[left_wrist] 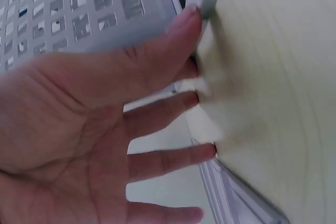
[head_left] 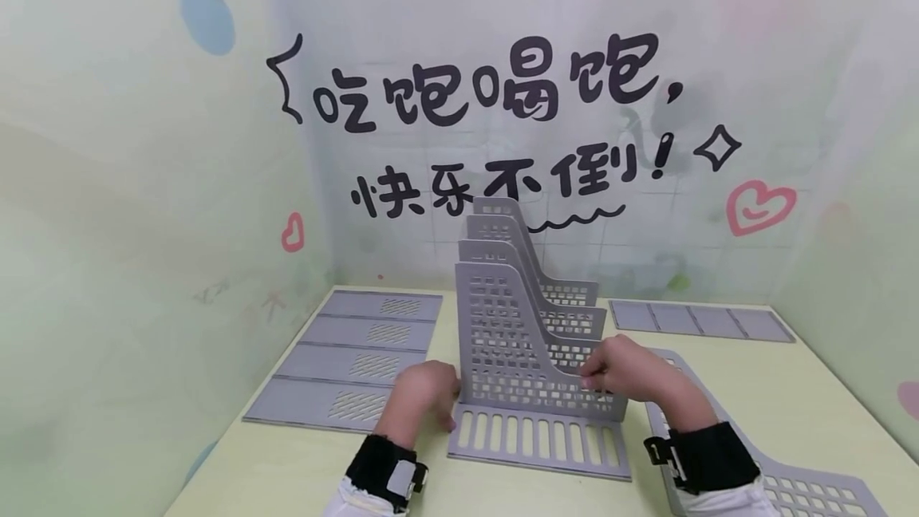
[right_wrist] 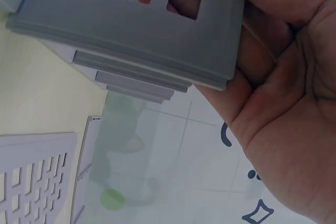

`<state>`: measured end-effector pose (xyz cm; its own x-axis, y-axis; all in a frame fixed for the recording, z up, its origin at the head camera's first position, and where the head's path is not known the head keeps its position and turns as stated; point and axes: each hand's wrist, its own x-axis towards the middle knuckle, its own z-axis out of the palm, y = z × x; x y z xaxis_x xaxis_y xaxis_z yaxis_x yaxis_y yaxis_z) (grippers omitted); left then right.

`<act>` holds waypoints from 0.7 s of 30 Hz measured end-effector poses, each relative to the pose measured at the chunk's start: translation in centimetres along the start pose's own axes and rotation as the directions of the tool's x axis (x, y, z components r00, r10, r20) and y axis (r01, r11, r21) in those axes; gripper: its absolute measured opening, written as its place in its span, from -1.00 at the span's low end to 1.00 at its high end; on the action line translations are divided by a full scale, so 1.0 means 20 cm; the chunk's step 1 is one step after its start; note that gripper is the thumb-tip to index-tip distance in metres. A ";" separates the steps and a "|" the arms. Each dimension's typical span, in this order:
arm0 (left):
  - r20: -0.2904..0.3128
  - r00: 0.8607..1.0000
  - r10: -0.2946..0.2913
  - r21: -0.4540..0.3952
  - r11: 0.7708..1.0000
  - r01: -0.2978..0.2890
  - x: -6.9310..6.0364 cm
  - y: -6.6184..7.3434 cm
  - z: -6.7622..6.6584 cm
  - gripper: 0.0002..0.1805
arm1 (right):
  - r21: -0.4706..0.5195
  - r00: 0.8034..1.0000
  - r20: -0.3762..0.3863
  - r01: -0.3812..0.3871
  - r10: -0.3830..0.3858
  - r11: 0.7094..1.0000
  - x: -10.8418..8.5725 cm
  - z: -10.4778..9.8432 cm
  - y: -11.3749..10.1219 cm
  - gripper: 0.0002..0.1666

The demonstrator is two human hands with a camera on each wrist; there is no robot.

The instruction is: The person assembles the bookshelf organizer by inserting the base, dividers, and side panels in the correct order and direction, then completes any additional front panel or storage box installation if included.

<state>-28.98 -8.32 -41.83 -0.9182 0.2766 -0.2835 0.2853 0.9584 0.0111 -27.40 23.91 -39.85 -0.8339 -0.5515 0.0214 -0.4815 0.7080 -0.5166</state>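
Note:
Several grey perforated upright panels [head_left: 495,325] stand in a row, tall at the left and stepping down to the right. In front of the nearest one, a slotted grey strip [head_left: 538,441] lies flat. The right hand [head_left: 639,377] pinches the low right part of the nearest panel; the right wrist view shows thumb and fingers [right_wrist: 283,77] on both sides of the panel's end [right_wrist: 131,30]. At the panels' lower left corner is the left hand [head_left: 424,397]. Its fingers look spread and fairly straight in the left wrist view [left_wrist: 105,114], the thumb tip at the panel's edge.
A flat grey folded panel with hatched slots [head_left: 345,357] lies at the left of the table [head_left: 237,469]. Another perforated side panel [head_left: 804,485] lies flat at the right, partly under the right forearm. A narrow grey sectioned strip [head_left: 700,320] lies at the back right by the wall.

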 end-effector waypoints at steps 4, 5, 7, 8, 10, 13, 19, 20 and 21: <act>-0.096 0.994 -0.058 -0.058 0.997 0.053 0.00 0.03 0.01 -0.56 | 0.048 0.999 0.043 -0.005 0.003 0.999 0.00 -0.01 -0.01 -0.61; -0.108 0.992 -0.067 -0.064 0.996 0.060 0.00 0.03 0.01 -0.55 | 0.056 0.999 0.047 -0.005 0.003 0.998 0.00 -0.01 -0.01 -0.61; -0.130 0.989 -0.074 -0.073 0.995 0.065 0.00 0.03 0.01 -0.52 | 0.057 0.999 0.047 0.003 -0.006 0.998 -0.01 -0.01 -0.02 -0.63; -0.142 0.987 -0.072 -0.074 0.995 0.062 0.00 0.03 0.01 -0.49 | 0.052 0.999 0.046 0.000 -0.003 0.999 -0.01 -0.01 -0.02 -0.66; -0.158 0.985 -0.065 -0.086 0.995 0.052 0.00 0.02 0.01 -0.46 | 0.044 0.999 0.036 0.004 -0.005 0.999 0.00 -0.01 -0.02 -0.73; -0.178 0.982 -0.057 -0.092 0.995 0.041 0.01 0.01 0.01 -0.46 | 0.046 1.000 0.017 0.007 -0.008 0.999 0.00 0.00 -0.01 -0.87; -0.184 0.982 -0.050 -0.066 0.997 0.038 0.00 0.00 0.01 -0.44 | 0.056 1.000 0.010 0.004 -0.005 0.998 0.01 0.01 0.01 -0.86; -0.184 0.982 -0.050 -0.065 0.997 0.038 0.00 0.00 0.02 -0.45 | 0.045 1.000 0.001 0.003 -0.003 0.999 0.01 0.02 0.01 -0.84; -0.183 0.982 -0.052 -0.066 0.997 0.040 0.01 0.00 0.02 -0.45 | 0.023 1.000 -0.020 0.008 -0.007 1.000 0.01 0.02 0.01 -0.86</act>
<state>-28.99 -8.38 -42.27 -0.9665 0.2349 -0.1033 0.2294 0.9713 0.0626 -27.62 23.76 -40.42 -0.8355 -0.5478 0.0425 -0.4818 0.6932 -0.5361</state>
